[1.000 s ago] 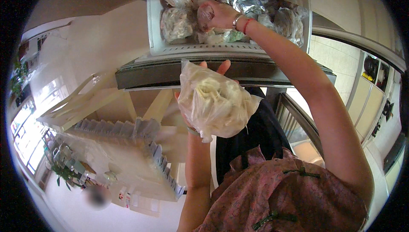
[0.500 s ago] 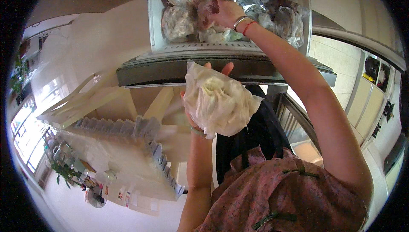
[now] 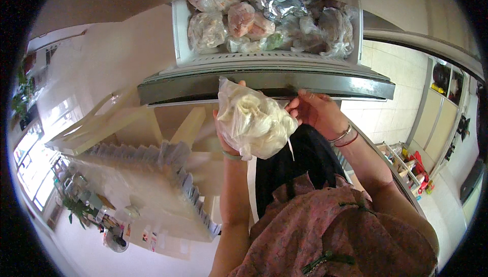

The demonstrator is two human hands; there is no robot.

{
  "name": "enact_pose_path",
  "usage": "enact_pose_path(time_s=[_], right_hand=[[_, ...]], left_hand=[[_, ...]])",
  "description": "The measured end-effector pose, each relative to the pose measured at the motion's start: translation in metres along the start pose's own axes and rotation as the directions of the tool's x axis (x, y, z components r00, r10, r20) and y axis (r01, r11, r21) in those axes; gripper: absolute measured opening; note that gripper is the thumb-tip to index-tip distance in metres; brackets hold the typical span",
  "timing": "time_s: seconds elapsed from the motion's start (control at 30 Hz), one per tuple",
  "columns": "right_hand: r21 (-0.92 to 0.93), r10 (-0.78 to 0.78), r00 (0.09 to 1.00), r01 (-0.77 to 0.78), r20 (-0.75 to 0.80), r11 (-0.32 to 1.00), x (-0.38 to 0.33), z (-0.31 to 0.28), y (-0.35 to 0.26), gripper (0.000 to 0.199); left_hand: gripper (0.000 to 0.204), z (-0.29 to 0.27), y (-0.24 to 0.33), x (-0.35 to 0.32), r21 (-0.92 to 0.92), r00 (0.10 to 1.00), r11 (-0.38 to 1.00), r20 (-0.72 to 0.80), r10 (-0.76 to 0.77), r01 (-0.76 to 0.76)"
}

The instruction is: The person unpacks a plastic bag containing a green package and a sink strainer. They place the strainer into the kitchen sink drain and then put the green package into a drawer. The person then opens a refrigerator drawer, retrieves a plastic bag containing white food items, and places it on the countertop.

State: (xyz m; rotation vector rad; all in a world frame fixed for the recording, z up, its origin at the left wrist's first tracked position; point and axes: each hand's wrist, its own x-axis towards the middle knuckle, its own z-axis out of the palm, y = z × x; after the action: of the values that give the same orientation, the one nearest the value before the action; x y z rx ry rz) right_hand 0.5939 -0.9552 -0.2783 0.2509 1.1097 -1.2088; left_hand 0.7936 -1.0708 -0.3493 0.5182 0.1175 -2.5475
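Far ahead, the open freezer drawer [image 3: 179, 33] is packed with frosted bundles, its upper edge cut off. Nearer, the left hand [image 3: 226, 133], mostly hidden, clamps the plastic bag [image 3: 254, 120]. Right hand [image 3: 317, 112] touches the bag's edge, fingers loosely curled.

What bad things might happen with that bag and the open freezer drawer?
The clear bag of pale food rests only on the left hand, with the right hand beside it, so it might slip and drop. The freezer drawer is pulled out and packed with frozen packages; squeezing another in might push one out, and the food may start thawing.
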Motion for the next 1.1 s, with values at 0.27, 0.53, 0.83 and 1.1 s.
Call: enact_pose_path(time_s=[0.27, 0.53, 0.83, 1.1], right_hand=[[0.271, 0.09, 0.996, -0.094, 0.027, 0.958, 0.016, -0.033, 0.041, 0.038], [0.445, -0.033, 0.999, 0.016, 0.03, 0.895, 0.036, -0.036, 0.054, 0.041], [0.349, -0.135, 0.989, 0.106, 0.059, 0.931, 0.041, -0.037, 0.06, 0.046], [0.276, -0.173, 0.983, 0.149, 0.063, 0.949, 0.033, -0.026, 0.051, 0.052]], left_hand=[[0.084, 0.018, -0.002, 0.005, -0.123, 0.997, 0.992, 0.076, 0.007, 0.002], [0.079, 0.011, 0.001, 0.011, 0.033, 0.982, 0.998, 0.181, -0.061, 0.056], [0.08, 0.028, -0.006, 0.012, -0.041, 0.992, 0.999, 0.13, 0.008, -0.003], [0.077, 0.026, -0.007, -0.012, 0.036, 0.945, 0.999, 0.325, -0.032, 0.021]])
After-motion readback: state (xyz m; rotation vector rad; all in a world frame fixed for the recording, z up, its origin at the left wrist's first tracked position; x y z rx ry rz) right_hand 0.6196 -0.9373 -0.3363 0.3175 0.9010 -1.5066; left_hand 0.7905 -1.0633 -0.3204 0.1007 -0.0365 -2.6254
